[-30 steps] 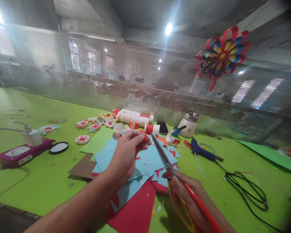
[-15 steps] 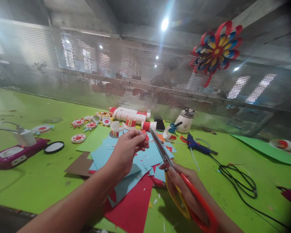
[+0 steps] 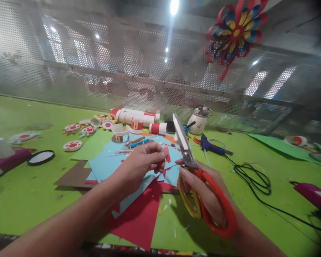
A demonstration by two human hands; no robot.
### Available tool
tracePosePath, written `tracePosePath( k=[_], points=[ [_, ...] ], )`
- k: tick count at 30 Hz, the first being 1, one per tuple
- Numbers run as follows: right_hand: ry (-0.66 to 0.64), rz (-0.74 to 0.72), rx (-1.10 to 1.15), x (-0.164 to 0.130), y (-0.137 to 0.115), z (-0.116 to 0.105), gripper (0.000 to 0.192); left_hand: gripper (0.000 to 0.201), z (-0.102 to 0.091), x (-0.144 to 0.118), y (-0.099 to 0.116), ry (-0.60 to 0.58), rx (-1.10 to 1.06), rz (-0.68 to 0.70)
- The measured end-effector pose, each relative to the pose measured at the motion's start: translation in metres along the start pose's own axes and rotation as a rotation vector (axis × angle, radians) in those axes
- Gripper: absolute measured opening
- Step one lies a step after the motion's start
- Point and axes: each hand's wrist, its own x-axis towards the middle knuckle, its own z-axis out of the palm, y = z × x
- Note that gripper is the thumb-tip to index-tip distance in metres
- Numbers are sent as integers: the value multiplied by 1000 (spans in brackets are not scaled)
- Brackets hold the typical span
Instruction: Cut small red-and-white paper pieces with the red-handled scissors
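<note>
We grip the scissors point(image 3: 186, 152) with our right hand point(image 3: 207, 189) above the blue sheets point(image 3: 104, 160), cannot tell whether our curled left hand point(image 3: 143, 162) holds anything, and judge the discs point(image 3: 72, 145) decorated, the sheets only partly cut.

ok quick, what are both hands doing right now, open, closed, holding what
Left hand: fingers curled; can't tell if it grips the red scrap beside it.
Right hand: closed, holding scissors.
</note>
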Motion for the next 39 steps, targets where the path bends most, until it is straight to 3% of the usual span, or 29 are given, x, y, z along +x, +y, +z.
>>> tracePosePath(
  k=[4,8,12,30,39],
  points=[
    [54,26,168,-2,11,-5,25,14,4,-2,-4,-35,5,-49],
    [19,-38,211,-1,18,-6,27,13,7,-2,-5,-37,3,-76],
    [-26,-10,276,-1,17,-5,29,12,8,-2,-7,-46,26,-85],
    [-34,-55,195,-2,7,-2,34,13,11,-2,-9,-136,-30,-172],
    [-93,-49,349,0,6,4,33,13,12,-2,-12,-175,-101,-255]
  ],
)
